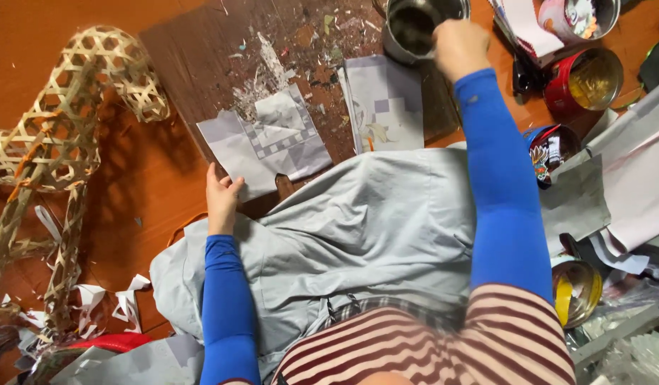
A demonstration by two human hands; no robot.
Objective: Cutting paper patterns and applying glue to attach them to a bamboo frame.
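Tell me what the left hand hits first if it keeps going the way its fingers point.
The left hand already touches the grey paper piece; straight on it would slide over that paper, then likely onto the dark board.

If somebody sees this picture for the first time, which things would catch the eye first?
Probably the woven bamboo frame at the left, lying on the orange floor. Next, the two bright blue sleeves: the right hand reaches to a metal can at the top, while the left hand presses a grey patterned paper on the dark board.
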